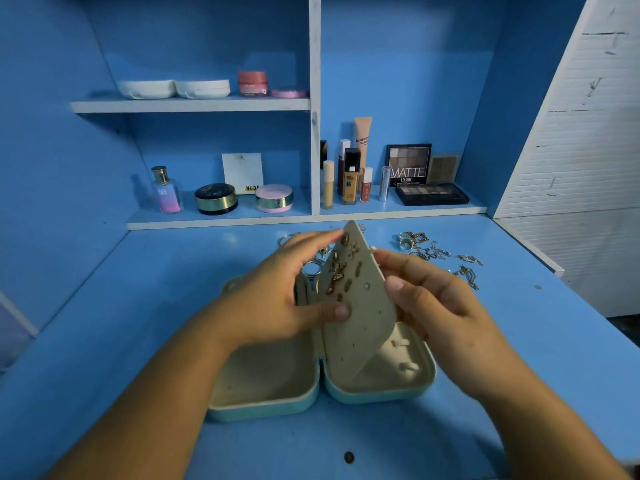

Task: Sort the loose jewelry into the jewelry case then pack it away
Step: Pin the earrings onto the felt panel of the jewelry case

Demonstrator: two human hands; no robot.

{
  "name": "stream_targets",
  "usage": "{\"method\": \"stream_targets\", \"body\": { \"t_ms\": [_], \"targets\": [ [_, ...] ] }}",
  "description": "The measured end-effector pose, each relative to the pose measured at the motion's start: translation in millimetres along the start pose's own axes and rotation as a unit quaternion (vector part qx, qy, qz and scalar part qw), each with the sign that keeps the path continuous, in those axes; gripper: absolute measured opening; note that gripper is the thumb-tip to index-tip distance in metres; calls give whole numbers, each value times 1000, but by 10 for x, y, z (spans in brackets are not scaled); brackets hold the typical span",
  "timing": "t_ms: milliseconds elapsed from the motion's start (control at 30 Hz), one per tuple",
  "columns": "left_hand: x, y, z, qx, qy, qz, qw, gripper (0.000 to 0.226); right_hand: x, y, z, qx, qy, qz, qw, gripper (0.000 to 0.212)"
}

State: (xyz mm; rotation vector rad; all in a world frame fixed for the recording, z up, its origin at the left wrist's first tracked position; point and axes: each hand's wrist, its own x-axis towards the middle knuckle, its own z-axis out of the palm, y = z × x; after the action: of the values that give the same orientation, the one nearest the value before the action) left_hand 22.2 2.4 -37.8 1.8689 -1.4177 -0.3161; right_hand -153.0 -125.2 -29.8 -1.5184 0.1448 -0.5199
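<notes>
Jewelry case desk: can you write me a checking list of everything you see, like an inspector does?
Surface: blue desk, one dark spot near the front edge.
Job's things: mint jewelry case lies open; its cream earring panel is raised, with earrings pinned on it; loose chains and rings lie behind.
Clutter: nothing seen.
Hands: left hand and right hand both hold the panel, fingers at its edges.
Cables: nothing seen.
Surroundings: blue shelves with a perfume bottle, compacts, a foundation bottle and a MATTE eyeshadow palette; white slatted panel at the right.
</notes>
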Motion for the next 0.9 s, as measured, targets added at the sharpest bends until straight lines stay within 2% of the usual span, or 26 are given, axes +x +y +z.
{"method": "stream_targets", "body": {
  "t_ms": [167, 333, 467, 700, 767, 900],
  "targets": [
    [-17, 35, 23, 95, -43, -42, 994, 94, -86, -37, -196, -54, -21, 26, 998, 36],
    [-37, 45, 60, 132, -67, -48, 988, 92, -178, 49, -284, -132, 49, 56, 988, 36],
    [-45, 55, 85, 161, -94, -63, 980, 90, -232, 133, -302, -315, 58, 94, 942, 33],
    [-48, 52, 96, 169, -101, -79, 977, 83, -68, -1, -436, -484, -12, 149, 862, 26],
    [-46, 63, 96, 170, -98, -80, 977, 81, 203, -16, -522, -518, -7, 132, 845, 25],
    [-35, 62, 90, 181, -99, -81, 975, 82, 867, 119, -568, -561, -30, 44, 826, 25]
  ]
}}
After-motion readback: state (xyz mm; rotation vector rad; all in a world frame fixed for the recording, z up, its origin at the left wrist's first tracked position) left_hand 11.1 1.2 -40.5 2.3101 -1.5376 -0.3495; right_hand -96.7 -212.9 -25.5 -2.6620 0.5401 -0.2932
